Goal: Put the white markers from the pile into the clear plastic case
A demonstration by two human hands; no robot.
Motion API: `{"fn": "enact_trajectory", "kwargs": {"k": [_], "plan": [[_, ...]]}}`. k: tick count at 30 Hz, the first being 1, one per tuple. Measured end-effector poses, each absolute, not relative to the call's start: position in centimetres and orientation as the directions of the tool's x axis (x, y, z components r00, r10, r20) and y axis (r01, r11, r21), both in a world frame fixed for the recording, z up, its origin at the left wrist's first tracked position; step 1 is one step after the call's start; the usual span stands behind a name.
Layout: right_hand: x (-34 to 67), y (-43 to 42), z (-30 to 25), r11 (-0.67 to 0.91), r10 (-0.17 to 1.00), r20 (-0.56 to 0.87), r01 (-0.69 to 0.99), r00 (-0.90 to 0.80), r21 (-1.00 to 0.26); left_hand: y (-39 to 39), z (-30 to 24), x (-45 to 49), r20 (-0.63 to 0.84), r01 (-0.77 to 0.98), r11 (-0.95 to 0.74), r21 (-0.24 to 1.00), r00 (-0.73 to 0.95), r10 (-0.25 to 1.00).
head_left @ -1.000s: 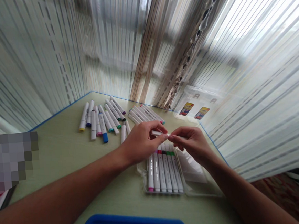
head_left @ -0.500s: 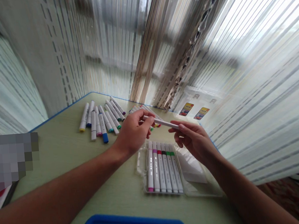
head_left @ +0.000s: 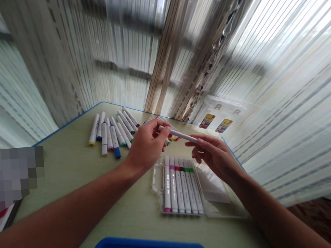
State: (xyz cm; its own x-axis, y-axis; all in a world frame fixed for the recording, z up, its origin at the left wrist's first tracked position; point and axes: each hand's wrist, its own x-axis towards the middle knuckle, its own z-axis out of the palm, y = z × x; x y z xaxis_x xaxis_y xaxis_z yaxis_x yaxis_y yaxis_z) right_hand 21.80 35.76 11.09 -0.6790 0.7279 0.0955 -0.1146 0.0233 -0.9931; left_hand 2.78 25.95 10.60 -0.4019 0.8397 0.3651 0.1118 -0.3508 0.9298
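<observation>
A white marker (head_left: 180, 135) is held between my two hands above the table, tilted down to the right. My left hand (head_left: 148, 140) pinches its upper left end. The other end lies between the thumb and fingers of my right hand (head_left: 213, 152). Just below them, a clear plastic case (head_left: 155, 178) lies unfolded, with several white markers (head_left: 183, 191) side by side in its left half. Their bands are pink, purple, red, black and green. Behind and left of my left hand, several loose markers (head_left: 113, 134) lie in a pile; others are partly hidden behind that hand.
A blue tray (head_left: 152, 247) sits at the near edge of the light green table (head_left: 103, 205). Against the curtain (head_left: 125, 47) at the back right stands a clear plastic pack (head_left: 215, 114) with yellow labels. A blurred-out patch covers the far left.
Both hands keep the marker in nearly the same place. The view has shifted very slightly; the case and the loose markers lie as before.
</observation>
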Motion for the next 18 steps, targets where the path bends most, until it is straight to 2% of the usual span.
{"fn": "enact_trajectory", "kwargs": {"k": [5,11,18], "plan": [[21.8,35.8,11.0,0.062,0.736,0.084,-0.056,-0.672,-0.996,25.7,10.8,2.9,0.375,0.180,-0.330,0.927,-0.413,0.830],[21.5,35.5,11.0,0.274,0.722,0.147,0.085,-0.677,-0.958,25.2,11.2,3.3,0.436,0.254,-0.359,0.898,-0.408,0.802],[21.5,35.2,10.4,0.453,0.673,0.248,0.123,-0.697,-0.883,24.5,11.7,4.2,0.509,0.252,-0.451,0.856,-0.262,0.820]]}}
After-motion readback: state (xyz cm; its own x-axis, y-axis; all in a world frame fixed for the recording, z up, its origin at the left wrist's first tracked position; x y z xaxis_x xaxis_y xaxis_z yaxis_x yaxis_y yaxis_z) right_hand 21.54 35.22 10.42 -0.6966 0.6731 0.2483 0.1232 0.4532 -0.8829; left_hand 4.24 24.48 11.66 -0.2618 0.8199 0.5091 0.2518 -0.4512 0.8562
